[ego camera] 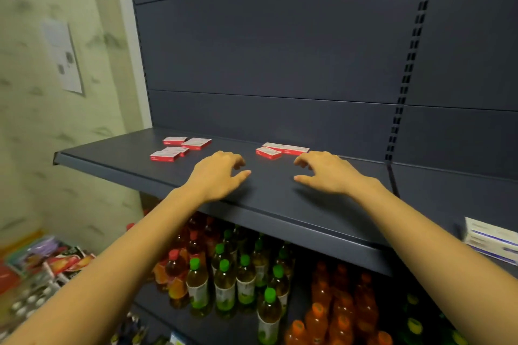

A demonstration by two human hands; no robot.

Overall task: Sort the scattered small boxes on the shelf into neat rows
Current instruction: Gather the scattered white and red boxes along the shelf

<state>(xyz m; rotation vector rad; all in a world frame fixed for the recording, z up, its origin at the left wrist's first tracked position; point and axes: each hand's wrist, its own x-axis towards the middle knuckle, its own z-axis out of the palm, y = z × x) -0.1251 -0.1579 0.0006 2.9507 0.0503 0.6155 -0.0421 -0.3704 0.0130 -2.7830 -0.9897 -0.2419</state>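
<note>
Small red-and-white boxes lie flat on a dark grey shelf (117,154). A left cluster holds several: one at the back (175,140), one beside it (196,143), one in front (164,156) with another overlapping behind it. To the right lie a short box (268,153) and a longer box (286,148) behind it. My left hand (218,176) hovers over the shelf with loosely curled fingers and holds nothing. My right hand (326,172) hovers likewise, its fingertips just right of the right-hand boxes, not touching them.
Below the shelf stand bottles with green caps (224,280), red caps (173,260) and orange drinks (342,314). A white-and-blue carton (490,241) sits on the neighbouring shelf at right. Snack packets (56,260) lie at lower left. A slotted upright (406,70) divides the back panels.
</note>
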